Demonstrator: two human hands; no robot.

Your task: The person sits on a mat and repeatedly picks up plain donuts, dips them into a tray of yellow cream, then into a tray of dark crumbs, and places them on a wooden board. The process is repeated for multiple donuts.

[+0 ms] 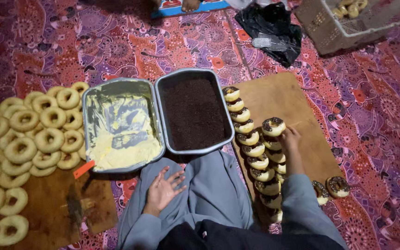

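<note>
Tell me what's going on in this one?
A seated person's right hand sets a chocolate-sprinkled ring doughnut onto a second row on the brown wooden board. The left hand rests open on the grey-trousered knee. Ahead sit a metal tray of yellow cream, a metal tray of dark sprinkles and plain doughnuts.

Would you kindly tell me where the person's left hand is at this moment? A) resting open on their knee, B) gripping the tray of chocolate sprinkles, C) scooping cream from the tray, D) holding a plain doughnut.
A: the left hand lies flat and empty on the grey-clad knee, while the right hand sets a sprinkled doughnut on the board.
</note>
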